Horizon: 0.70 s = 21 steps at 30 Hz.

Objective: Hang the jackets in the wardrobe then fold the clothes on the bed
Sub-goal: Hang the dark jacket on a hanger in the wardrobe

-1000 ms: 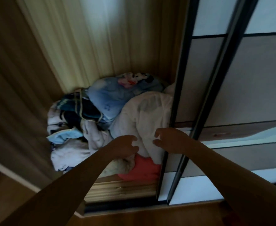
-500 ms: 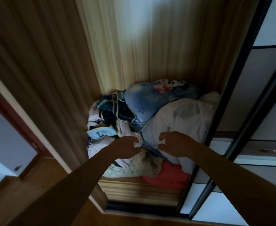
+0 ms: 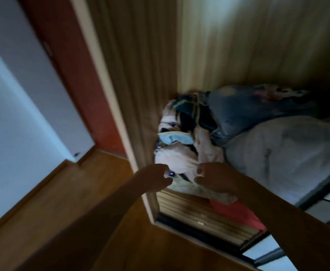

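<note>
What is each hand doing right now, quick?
Left hand: curled, pinching the pale garment at its edge.
Right hand: curled, gripping the same pale garment.

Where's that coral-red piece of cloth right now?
In the head view, the coral-red cloth lies lower right, just below the right hand, between the large pale garment and the wooden drawer front.

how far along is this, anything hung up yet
Done: nothing that shows. Nothing hangs in view, and the clothes sit in a crumpled pile inside the wardrobe. In hand: the right hand pinches a pale garment at the front of the pile. The left hand curls at its edge, its grip too blurred to tell. Left: all the hanging and all the folding.
</note>
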Each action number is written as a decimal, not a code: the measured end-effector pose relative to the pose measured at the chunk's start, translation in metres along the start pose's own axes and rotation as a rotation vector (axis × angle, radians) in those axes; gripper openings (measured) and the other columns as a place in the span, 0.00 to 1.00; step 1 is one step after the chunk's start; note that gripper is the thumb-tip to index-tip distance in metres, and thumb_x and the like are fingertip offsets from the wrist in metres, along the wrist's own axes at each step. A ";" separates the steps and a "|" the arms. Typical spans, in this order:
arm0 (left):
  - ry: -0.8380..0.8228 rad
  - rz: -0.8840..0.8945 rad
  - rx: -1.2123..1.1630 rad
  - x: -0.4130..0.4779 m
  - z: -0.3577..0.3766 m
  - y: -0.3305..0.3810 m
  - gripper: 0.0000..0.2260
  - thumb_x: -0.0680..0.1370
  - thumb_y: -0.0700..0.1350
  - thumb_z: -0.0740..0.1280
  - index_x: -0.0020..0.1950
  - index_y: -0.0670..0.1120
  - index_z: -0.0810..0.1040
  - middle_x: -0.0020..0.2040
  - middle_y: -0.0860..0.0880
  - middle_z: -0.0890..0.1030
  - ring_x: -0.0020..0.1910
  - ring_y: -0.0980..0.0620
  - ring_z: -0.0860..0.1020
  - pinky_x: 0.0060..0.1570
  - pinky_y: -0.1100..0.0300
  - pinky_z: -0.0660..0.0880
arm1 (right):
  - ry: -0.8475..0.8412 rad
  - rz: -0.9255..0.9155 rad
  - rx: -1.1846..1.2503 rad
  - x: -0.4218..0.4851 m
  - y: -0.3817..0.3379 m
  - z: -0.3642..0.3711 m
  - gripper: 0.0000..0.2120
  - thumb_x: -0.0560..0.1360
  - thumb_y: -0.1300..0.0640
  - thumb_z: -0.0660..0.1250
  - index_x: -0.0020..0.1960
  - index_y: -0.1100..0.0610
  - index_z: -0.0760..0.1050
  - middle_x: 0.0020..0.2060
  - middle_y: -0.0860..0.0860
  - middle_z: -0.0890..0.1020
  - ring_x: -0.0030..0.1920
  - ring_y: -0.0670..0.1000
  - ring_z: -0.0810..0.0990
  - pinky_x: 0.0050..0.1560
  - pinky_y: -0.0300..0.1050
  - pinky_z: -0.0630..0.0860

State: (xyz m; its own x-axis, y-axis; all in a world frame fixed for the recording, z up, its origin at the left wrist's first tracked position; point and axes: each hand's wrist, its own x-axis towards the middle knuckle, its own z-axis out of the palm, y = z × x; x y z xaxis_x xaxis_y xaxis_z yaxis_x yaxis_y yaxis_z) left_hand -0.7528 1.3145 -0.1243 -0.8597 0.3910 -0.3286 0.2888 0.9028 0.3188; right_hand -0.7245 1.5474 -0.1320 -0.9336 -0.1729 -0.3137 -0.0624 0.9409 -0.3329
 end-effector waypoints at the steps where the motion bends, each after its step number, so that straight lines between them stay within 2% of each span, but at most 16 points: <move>1: 0.016 -0.051 -0.014 -0.013 0.001 -0.018 0.21 0.82 0.54 0.63 0.72 0.49 0.72 0.72 0.48 0.74 0.71 0.49 0.71 0.68 0.58 0.67 | -0.016 -0.045 -0.028 0.011 -0.019 0.006 0.17 0.80 0.42 0.64 0.63 0.51 0.75 0.60 0.51 0.79 0.62 0.54 0.77 0.57 0.46 0.72; 5: 0.113 -0.281 -0.141 -0.083 0.011 -0.086 0.19 0.81 0.52 0.66 0.71 0.48 0.74 0.68 0.46 0.78 0.67 0.47 0.75 0.68 0.53 0.70 | -0.097 -0.254 -0.097 0.041 -0.100 0.031 0.16 0.79 0.42 0.64 0.61 0.51 0.76 0.58 0.50 0.81 0.59 0.52 0.79 0.58 0.48 0.75; 8: 0.138 -0.469 -0.205 -0.148 0.024 -0.131 0.21 0.81 0.54 0.65 0.72 0.48 0.73 0.70 0.46 0.76 0.68 0.48 0.74 0.67 0.53 0.71 | -0.202 -0.412 -0.138 0.057 -0.167 0.056 0.15 0.79 0.42 0.65 0.57 0.51 0.76 0.53 0.51 0.82 0.54 0.52 0.80 0.52 0.45 0.75; 13: 0.188 -0.778 -0.328 -0.257 0.055 -0.190 0.21 0.81 0.55 0.65 0.72 0.49 0.72 0.67 0.48 0.77 0.64 0.49 0.76 0.63 0.56 0.73 | -0.406 -0.606 -0.200 0.059 -0.285 0.112 0.16 0.78 0.39 0.64 0.61 0.46 0.74 0.53 0.45 0.78 0.47 0.45 0.77 0.43 0.45 0.75; 17: 0.232 -0.988 -0.431 -0.336 0.074 -0.228 0.21 0.80 0.56 0.66 0.72 0.51 0.72 0.67 0.49 0.77 0.63 0.51 0.77 0.64 0.53 0.75 | -0.444 -0.818 -0.322 0.047 -0.379 0.155 0.16 0.78 0.40 0.64 0.60 0.48 0.75 0.51 0.47 0.79 0.45 0.47 0.79 0.46 0.47 0.79; 21: 0.295 -1.141 -0.505 -0.407 0.087 -0.272 0.21 0.80 0.55 0.67 0.72 0.50 0.73 0.67 0.48 0.78 0.62 0.50 0.78 0.63 0.51 0.76 | -0.473 -1.010 -0.446 0.031 -0.471 0.191 0.18 0.79 0.40 0.63 0.64 0.48 0.74 0.49 0.48 0.78 0.43 0.48 0.78 0.40 0.46 0.76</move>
State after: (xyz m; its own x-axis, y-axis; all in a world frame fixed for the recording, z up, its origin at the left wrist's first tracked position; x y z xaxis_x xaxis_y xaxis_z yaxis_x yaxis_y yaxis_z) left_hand -0.4450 0.9251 -0.1548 -0.5926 -0.6687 -0.4491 -0.8053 0.5056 0.3097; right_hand -0.6566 1.0434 -0.1547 -0.1769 -0.8926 -0.4147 -0.8954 0.3208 -0.3086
